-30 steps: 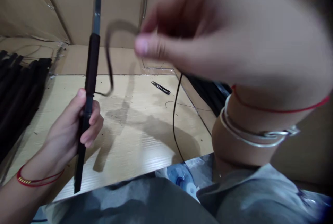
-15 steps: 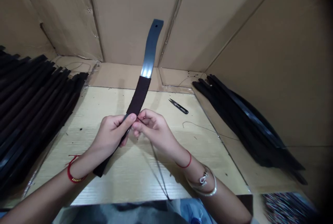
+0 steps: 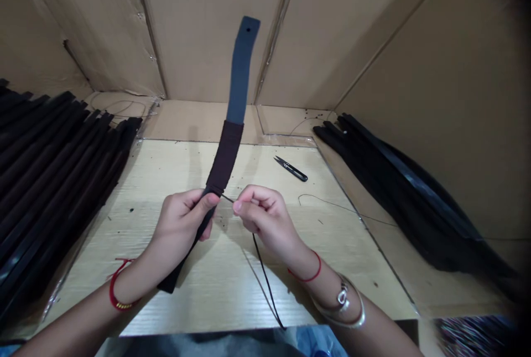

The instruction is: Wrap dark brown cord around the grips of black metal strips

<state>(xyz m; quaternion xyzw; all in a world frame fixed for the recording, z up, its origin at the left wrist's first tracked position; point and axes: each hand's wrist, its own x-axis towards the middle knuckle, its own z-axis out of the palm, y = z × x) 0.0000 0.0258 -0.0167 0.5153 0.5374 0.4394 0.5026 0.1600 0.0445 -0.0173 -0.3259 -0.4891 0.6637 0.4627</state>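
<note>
While the left hand [image 3: 182,220] stayed clamped around the long curved flat strip [image 3: 226,158], thumb pressed on the lower edge of its dark brown winding, the right hand [image 3: 265,217] had drawn a little off to the right. Half a second earlier the two sets of fingertips were touching at the strip; now the hands stood just apart. A short taut stretch of thin black cord [image 3: 265,274] bridged the gap. The right thumb and forefinger were pinched shut on that cord, and the rest of it hung slack past the right wrist and off the near edge of the pale wooden tabletop [image 3: 332,268]. A second earlier the right hand had been up near the camera with the cord looped; that loop was gone, judged to have been pulled snug against the winding. The strip was held above the table, slanting up and away. Its bare blue-grey upper end [image 3: 241,74] looked duller than before, so it had likely tilted a touch. Red thread bracelets sat on both wrists, with silver bangles [image 3: 344,304] on the right. Small black thread snips [image 3: 291,169] lay beyond the right hand, well apart from it. Stacks of dark strips lay to the left [image 3: 53,169] and right [image 3: 398,191]. Brown cardboard walls [image 3: 199,25] closed in the back.
</note>
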